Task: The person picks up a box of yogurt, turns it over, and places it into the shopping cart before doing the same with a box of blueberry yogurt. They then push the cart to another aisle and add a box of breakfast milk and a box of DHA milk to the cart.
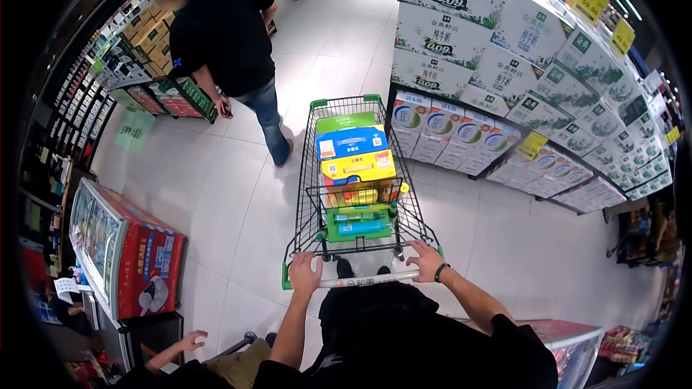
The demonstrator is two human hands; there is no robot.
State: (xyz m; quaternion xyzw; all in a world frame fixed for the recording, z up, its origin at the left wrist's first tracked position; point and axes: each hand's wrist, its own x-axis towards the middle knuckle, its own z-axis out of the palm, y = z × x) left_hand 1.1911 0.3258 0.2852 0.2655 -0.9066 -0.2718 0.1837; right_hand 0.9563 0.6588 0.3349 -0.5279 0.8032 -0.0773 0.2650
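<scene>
My left hand (306,272) is wrapped round the left end of the pale handle bar (360,280) of a shopping cart (305,205). My right hand (427,261), a dark band on its wrist, grips the same bar near its right end. The wire cart has green corners. Inside, from the far end towards me, lie a green box (347,122), a blue and white box (352,143) and a yellow box (357,167). Closer to my hands, a blue bottle-like item (360,228) rests on something green. Their lower parts are hidden.
A person in black (223,36) stands ahead on the left. Stacked milk cartons (440,32) form a tall display on the right. A red freezer (148,266) is at the left. Another person's hand (192,341) shows at lower left, and another freezer (577,338) at lower right.
</scene>
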